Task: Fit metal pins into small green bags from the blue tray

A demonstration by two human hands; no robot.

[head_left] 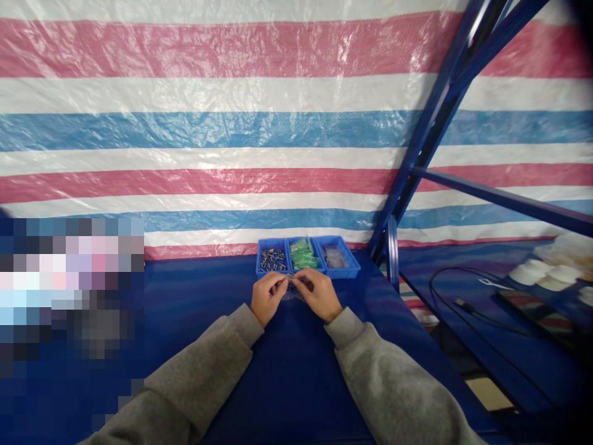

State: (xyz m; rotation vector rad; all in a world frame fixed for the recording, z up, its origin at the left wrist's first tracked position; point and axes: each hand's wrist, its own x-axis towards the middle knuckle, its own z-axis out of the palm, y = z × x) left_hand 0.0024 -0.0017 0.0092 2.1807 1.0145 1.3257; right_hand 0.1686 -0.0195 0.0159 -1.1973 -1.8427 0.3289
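My left hand [269, 296] and my right hand [319, 293] meet just in front of a blue tray [343, 272] with three compartments. Both hands have their fingers pinched on a small clear plastic bag [291, 292], which hangs between them. Small metal pieces [272, 259] lie in the tray's left compartment. Green packets [303, 254] fill the middle one, and clear plastic bags [335, 258] are in the right one.
The blue table [296, 383] runs under my arms. To the right stand a blue metal frame [430, 123], a black cable [486, 318] and white rolls [530, 272] on another surface. A blurred-out area covers the left. Striped sheeting [208, 130] hangs behind.
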